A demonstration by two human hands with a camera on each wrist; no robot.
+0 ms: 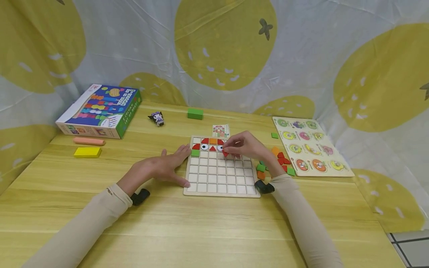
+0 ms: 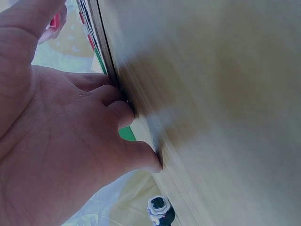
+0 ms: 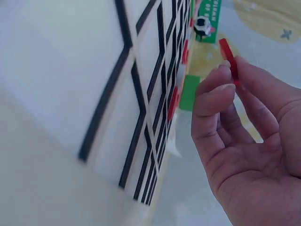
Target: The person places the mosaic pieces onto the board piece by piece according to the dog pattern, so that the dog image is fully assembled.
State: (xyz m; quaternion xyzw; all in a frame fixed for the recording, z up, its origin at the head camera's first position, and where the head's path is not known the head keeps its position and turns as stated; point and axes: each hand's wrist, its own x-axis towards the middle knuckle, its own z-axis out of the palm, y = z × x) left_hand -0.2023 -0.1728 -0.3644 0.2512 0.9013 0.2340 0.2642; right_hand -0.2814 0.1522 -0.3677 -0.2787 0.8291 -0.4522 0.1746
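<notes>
A wooden grid board (image 1: 212, 170) lies flat on the table, with tiles in its far rows: red curved ones, an orange square (image 1: 213, 141), two eye tiles, a red triangle (image 1: 212, 148) and a green square (image 1: 195, 153). My right hand (image 1: 246, 145) holds a small red tile (image 3: 228, 59) between thumb and fingertips, over the board's far right part. The tile's outline is partly hidden by the fingers. My left hand (image 1: 165, 165) rests at the board's left edge, thumb at the near corner and fingers stretched out. A small pattern card (image 1: 221, 130) lies just beyond the board.
Loose red, orange and green tiles (image 1: 280, 160) lie right of the board, beside a fruit puzzle board (image 1: 311, 147). At the back left stand a game box (image 1: 100, 109) and a small figurine (image 1: 156, 118). Green (image 1: 195, 114) and yellow blocks (image 1: 87, 152) and a pink stick (image 1: 89, 141) lie about.
</notes>
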